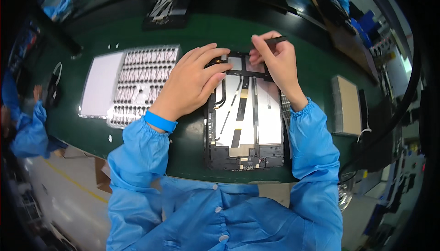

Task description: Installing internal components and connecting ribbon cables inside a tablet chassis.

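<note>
An opened tablet (269, 109) lies on the green table in front of me, its silver battery panels, black frame and flat cables showing. My left hand (190, 79) rests over its far left corner, fingers stretched out, the tips by a small dark part at the edge. Above the far right corner, my right hand (282, 61) is closed round a slim black tool (276, 40), whose back end sticks out past the knuckles. The tool's working tip is hidden behind my fingers. A blue band (160, 122) circles my left wrist.
Left of the tablet, a clear tray (114, 88) holds rows of small black parts with wires; a white sheet (101, 85) covers its left side. A beige stack of flat pieces (347, 106) stands at right. A black bin (167, 10) is at the back. Other people in blue work nearby.
</note>
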`<control>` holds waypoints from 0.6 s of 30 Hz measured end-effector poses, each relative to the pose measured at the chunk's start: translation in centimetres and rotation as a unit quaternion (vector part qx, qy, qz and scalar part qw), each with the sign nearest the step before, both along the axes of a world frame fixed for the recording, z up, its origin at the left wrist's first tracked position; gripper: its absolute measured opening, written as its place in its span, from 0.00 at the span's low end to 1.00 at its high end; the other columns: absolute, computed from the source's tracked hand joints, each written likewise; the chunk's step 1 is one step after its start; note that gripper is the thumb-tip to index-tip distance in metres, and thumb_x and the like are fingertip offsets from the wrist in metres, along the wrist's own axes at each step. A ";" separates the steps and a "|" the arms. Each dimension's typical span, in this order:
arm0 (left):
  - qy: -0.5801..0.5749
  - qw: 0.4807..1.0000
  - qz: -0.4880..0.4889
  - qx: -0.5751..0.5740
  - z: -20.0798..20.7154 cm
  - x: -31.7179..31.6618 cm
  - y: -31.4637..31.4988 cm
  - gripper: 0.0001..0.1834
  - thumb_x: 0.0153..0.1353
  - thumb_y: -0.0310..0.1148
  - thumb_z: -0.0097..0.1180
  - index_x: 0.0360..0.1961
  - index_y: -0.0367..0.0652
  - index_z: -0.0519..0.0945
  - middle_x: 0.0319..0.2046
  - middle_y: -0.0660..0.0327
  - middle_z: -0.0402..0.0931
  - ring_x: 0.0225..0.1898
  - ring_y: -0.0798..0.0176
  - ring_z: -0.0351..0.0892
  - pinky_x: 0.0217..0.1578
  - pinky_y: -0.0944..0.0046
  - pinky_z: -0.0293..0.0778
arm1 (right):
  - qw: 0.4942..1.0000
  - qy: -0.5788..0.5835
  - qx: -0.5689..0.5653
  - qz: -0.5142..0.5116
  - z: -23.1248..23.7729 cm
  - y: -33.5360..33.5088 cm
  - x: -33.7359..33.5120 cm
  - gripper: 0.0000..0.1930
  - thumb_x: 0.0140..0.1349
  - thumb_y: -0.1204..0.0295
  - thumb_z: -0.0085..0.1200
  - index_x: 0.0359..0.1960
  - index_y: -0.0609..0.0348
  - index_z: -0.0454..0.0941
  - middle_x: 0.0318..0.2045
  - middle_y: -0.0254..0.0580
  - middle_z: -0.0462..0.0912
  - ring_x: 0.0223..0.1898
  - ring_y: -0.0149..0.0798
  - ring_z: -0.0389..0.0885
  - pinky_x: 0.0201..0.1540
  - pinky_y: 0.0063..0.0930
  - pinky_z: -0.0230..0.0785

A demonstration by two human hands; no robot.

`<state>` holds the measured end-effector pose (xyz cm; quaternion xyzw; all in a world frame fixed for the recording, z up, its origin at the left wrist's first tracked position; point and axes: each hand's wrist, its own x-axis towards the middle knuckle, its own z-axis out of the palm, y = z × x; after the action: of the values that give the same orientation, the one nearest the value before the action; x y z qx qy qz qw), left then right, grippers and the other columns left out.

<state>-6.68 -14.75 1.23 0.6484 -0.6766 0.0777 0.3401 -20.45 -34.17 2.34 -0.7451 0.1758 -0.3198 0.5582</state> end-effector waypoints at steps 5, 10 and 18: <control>-0.067 0.997 -0.015 0.046 0.6 1.0 0.2 0.16 0.71 0.37 0.46 0.48 0.41 0.82 0.55 0.55 0.78 0.65 0.47 0.69 0.69 0.45 0.57 | 0.994 -0.105 -0.029 -0.007 3.8 -2.8 -4.0 0.14 0.67 0.63 0.60 0.41 0.64 0.80 0.31 0.42 0.84 0.29 0.28 0.83 0.33 0.22 0.76; -0.144 0.981 -0.092 0.095 5.9 -4.2 -2.1 0.18 0.70 0.38 0.45 0.52 0.45 0.82 0.57 0.53 0.77 0.66 0.43 0.68 0.70 0.43 0.56 | 0.995 0.025 0.098 0.021 -2.0 -6.6 -15.5 0.11 0.67 0.65 0.60 0.40 0.62 0.80 0.30 0.37 0.81 0.26 0.24 0.79 0.24 0.18 0.72; -0.189 0.890 -0.269 0.316 3.0 -13.1 -8.4 0.25 0.71 0.51 0.44 0.52 0.45 0.84 0.55 0.37 0.76 0.59 0.41 0.74 0.67 0.46 0.59 | 0.978 0.104 0.175 0.032 -5.0 -4.0 -19.2 0.12 0.66 0.66 0.62 0.39 0.64 0.79 0.28 0.39 0.83 0.24 0.26 0.80 0.23 0.18 0.71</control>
<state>-19.78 -23.14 4.19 0.4881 -0.8653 -0.1136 -0.0094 -39.70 -38.19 -2.63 -0.6702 0.2621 -0.1867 0.6688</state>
